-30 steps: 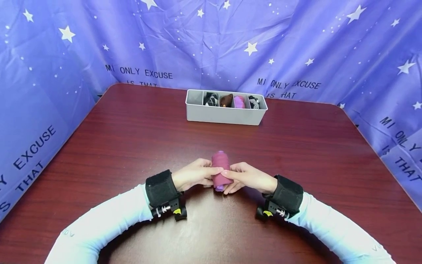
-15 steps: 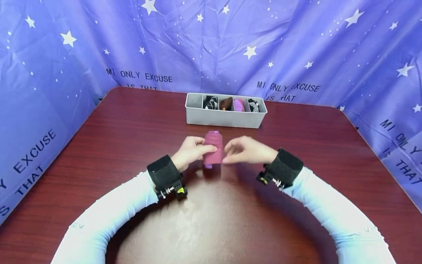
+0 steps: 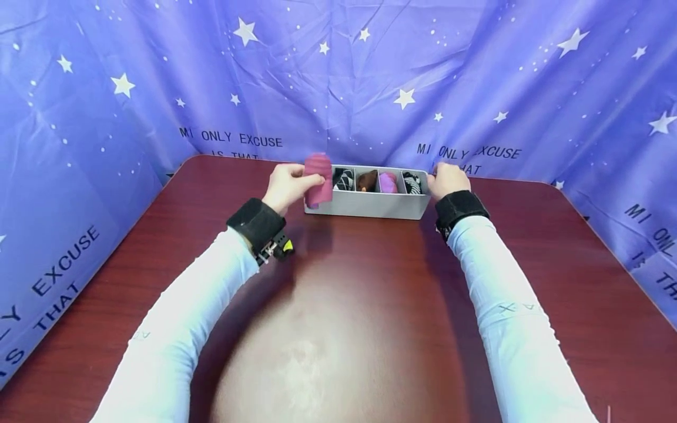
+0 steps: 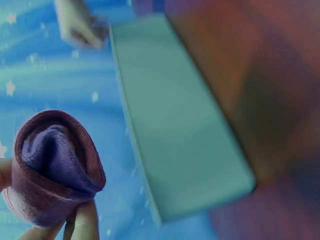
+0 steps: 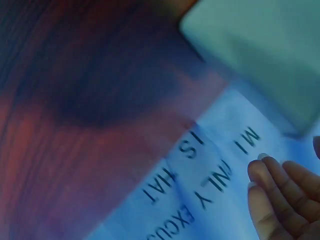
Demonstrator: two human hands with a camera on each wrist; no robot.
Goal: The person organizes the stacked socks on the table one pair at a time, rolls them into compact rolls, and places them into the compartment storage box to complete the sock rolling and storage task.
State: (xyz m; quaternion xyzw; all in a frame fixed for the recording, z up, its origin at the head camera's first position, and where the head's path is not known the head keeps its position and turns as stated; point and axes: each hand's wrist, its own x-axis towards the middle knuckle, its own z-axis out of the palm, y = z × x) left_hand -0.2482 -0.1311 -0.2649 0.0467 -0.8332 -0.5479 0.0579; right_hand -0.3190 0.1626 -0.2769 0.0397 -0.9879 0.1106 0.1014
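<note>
My left hand pinches a rolled pink sock between thumb and fingers, in front of the left end of a grey divided box. In the left wrist view the roll's end shows a purple lining folded inside. The sock hides the box's leftmost compartment in the head view. My right hand is at the box's right end, fingertips close to the rim. In the right wrist view its fingers are loosely bent beneath the box's corner, with nothing between them.
Other compartments hold a black-and-white patterned sock, a brown one, a pink-purple one and a striped one. The box stands near the back edge of the dark red table, before a blue star-patterned curtain.
Both hands have moved forward to the box. My right hand let go of the rolled sock and went to the box's right end; my left carried the sock forward and left.
</note>
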